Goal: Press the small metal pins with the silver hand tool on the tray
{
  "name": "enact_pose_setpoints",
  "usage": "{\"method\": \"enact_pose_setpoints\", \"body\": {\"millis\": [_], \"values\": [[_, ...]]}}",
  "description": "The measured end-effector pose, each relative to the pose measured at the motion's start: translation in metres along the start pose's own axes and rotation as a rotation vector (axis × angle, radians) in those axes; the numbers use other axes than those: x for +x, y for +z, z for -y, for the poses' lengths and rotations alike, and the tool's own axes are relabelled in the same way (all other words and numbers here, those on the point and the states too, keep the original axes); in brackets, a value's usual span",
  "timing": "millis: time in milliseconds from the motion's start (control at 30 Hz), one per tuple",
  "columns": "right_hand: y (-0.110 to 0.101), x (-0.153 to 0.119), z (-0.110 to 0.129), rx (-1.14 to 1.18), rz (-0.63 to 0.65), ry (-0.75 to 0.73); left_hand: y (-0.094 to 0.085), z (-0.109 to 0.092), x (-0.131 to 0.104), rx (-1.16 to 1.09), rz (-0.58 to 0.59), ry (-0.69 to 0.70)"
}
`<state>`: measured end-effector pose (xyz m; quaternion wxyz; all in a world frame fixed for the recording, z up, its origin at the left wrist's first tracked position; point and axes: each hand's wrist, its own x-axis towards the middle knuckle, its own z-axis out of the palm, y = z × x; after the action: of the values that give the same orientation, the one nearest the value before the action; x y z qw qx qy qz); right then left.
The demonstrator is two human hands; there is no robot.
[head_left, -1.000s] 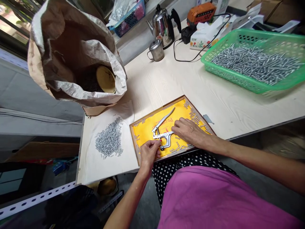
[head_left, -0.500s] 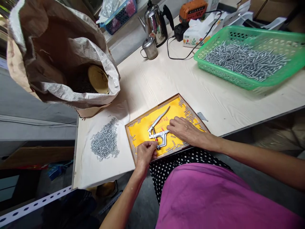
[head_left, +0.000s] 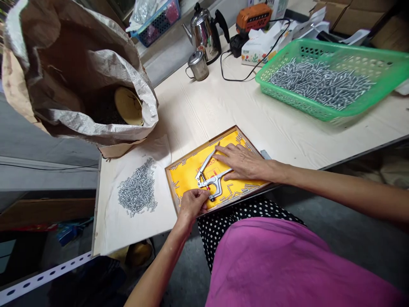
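Note:
Silver hand pliers (head_left: 214, 182), with a spring between spread handles, lie in a shallow tray (head_left: 169, 179) lined with yellow. My left hand (head_left: 192, 204) is closed in a pinch at the jaw end, close to a small red part of the pliers. Its fingers hide whatever they hold. Over the handle end, my right hand (head_left: 244, 164) has its fingers stretched out and apart. Its fingertips reach the upper handle and its thumb lies by the lower one. Small metal pins (head_left: 251, 186) lie along the tray's edges.
Left of the tray, a pile of small metal pieces (head_left: 137, 189) lies on a white cloth. Behind it stands a large open sack (head_left: 124, 145). A green basket (head_left: 303, 104) of metal pieces is at the right. A metal cup (head_left: 198, 68) and kettle (head_left: 206, 36) stand at the back.
My right hand has opened out and moved up and left, its fingers now reaching the upper handle. My left hand keeps its pinch by the jaws. The view has shifted slightly.

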<state>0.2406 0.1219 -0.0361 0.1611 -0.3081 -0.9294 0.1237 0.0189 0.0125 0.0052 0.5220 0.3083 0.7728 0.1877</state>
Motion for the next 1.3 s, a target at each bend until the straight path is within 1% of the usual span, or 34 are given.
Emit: {"method": "enact_pose_setpoints", "body": {"millis": [133, 300, 500, 633, 733, 833, 933, 1133, 1167, 1200, 1233, 1300], "values": [[0.001, 0.004, 0.001, -0.025, 0.031, -0.064, 0.002, 0.001, 0.001, 0.005, 0.03, 0.012], [0.002, 0.007, 0.003, 0.054, 0.001, -0.143, 0.003, 0.007, 0.003, 0.019, 0.022, 0.066], [0.006, 0.016, -0.016, 0.031, 0.072, -0.2, 0.004, 0.007, 0.002, 0.043, 0.007, 0.078], [0.006, 0.02, -0.029, -0.01, 0.084, -0.184, 0.005, 0.006, 0.002, 0.061, -0.013, 0.079], [0.0, 0.022, -0.032, -0.019, 0.088, -0.176, 0.006, 0.005, 0.0, 0.051, -0.025, 0.063], [-0.008, 0.025, -0.03, -0.024, 0.09, -0.186, 0.007, 0.004, -0.002, 0.039, -0.039, 0.051], [-0.013, 0.028, -0.026, -0.037, 0.124, -0.19, 0.007, 0.003, -0.003, 0.048, -0.046, 0.063], [-0.014, 0.027, -0.02, -0.085, 0.184, -0.132, 0.004, 0.01, -0.001, 0.087, -0.033, 0.073], [-0.014, 0.026, -0.019, -0.087, 0.19, -0.121, 0.004, 0.012, -0.002, 0.119, -0.044, 0.098], [-0.014, 0.026, -0.017, -0.087, 0.196, -0.112, 0.003, 0.013, -0.004, 0.164, -0.08, 0.148], [-0.014, 0.024, -0.016, -0.084, 0.201, -0.105, 0.003, 0.014, -0.006, 0.219, -0.141, 0.228], [-0.016, 0.022, -0.012, -0.078, 0.203, -0.107, 0.005, 0.012, -0.01, 0.361, -0.296, 0.451]]}}
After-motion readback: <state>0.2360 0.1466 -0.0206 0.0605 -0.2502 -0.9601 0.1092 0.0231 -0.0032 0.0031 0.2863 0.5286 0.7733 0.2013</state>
